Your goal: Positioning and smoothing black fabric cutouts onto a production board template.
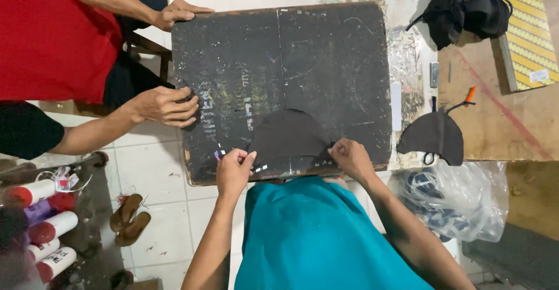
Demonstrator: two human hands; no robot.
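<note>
Fingers (pixel 247 157) of left hand (pixel 234 170) pinching edge of dark curved fabric piece (pixel 286 135), right hand (pixel 351 157) fingers pressed together on its other edge, on black board (pixel 326 57), co-worker's hand (pixel 166 105) at board's side

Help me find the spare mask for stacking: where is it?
In the head view, the mask lies right of the black board, on the table edge above the plastic bag.

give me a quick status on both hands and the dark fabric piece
Left hand and right hand pinching fabric piece flat on black board. Co-worker's hand at board's left edge, apart.
</note>
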